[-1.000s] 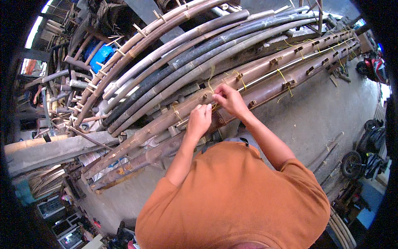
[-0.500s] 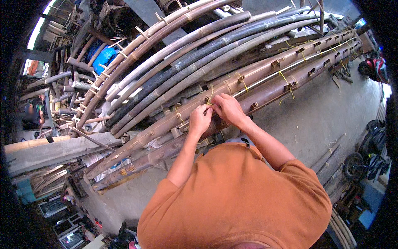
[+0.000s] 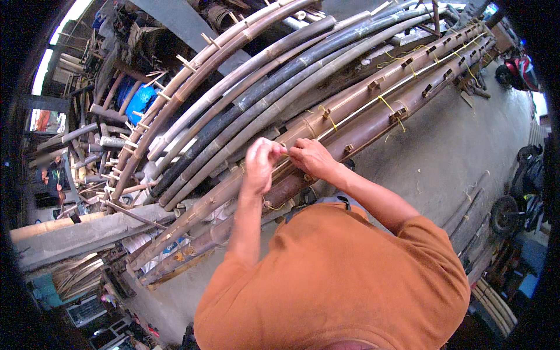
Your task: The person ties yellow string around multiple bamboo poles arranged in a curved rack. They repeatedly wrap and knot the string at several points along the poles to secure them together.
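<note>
My left hand (image 3: 259, 164) is raised over the upper long bamboo pole (image 3: 233, 185), its fingers pinched and a little blurred. Close beside it, my right hand (image 3: 314, 158) is bent at the knuckles, thumb and fingers pressed together. Both seem to grip a thin yellow string between them, mostly hidden by the fingers. A lower dark brown bamboo pole (image 3: 373, 135) runs parallel, with a pale thin strip between the two poles. Small brown pegs (image 3: 373, 86) stick out along them, several tied with yellow string (image 3: 385, 103).
Several curved bamboo poles (image 3: 280, 73) lie beyond the work. A curved frame with pegs (image 3: 169, 105) stands at far left, near a blue plastic sheet (image 3: 140, 102). A concrete beam (image 3: 87, 236) lies at left. Concrete floor (image 3: 431, 157) and a wheel (image 3: 504, 214) are on the right.
My left hand has lifted and drawn left, away from my right hand. My right hand stays close to the pole. The whole view has shifted slightly.
</note>
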`<state>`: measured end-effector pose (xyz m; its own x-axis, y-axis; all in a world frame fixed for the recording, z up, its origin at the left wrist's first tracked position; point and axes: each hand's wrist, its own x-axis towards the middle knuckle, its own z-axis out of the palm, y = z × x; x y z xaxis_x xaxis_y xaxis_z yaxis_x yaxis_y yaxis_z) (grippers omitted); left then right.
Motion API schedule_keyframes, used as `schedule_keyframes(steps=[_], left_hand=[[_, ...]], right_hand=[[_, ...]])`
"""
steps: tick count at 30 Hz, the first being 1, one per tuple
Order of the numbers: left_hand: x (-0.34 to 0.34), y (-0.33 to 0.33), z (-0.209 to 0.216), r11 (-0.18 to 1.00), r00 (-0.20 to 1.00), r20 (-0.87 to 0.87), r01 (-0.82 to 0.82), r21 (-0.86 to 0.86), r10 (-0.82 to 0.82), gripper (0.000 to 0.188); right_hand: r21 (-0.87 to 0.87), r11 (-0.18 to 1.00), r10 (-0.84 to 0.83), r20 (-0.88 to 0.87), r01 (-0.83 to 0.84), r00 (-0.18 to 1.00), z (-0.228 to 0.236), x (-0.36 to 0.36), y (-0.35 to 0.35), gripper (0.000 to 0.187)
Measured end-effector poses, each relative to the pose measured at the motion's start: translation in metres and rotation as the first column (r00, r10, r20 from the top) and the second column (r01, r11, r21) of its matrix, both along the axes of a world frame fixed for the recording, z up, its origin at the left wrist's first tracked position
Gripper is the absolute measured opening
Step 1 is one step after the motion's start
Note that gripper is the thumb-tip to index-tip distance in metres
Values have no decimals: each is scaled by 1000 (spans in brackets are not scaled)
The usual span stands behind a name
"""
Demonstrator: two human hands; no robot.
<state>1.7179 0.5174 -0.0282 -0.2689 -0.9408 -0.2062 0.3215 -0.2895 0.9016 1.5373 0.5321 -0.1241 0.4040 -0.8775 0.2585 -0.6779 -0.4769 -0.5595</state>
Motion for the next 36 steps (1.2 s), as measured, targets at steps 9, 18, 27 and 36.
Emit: schedule_keyframes(steps=[9, 18, 27, 36], left_hand=[[-29, -108, -38, 994, 849, 527, 10, -113, 52, 30], [-22, -131, -157, 900, 381, 846, 74, -430, 373, 38], [118, -9, -42, 970, 109, 974, 126, -210, 197, 31], [123, 71, -107, 885, 397, 907, 360, -295, 141, 28]], right_hand=[[63, 997, -44, -101, 51, 994, 6, -12, -2, 17], [95, 994, -55, -37, 58, 998, 3, -2, -3, 21], [6, 994, 112, 117, -114, 987, 50, 70, 73, 35], [71, 893, 349, 511, -443, 785, 53, 103, 79, 23]])
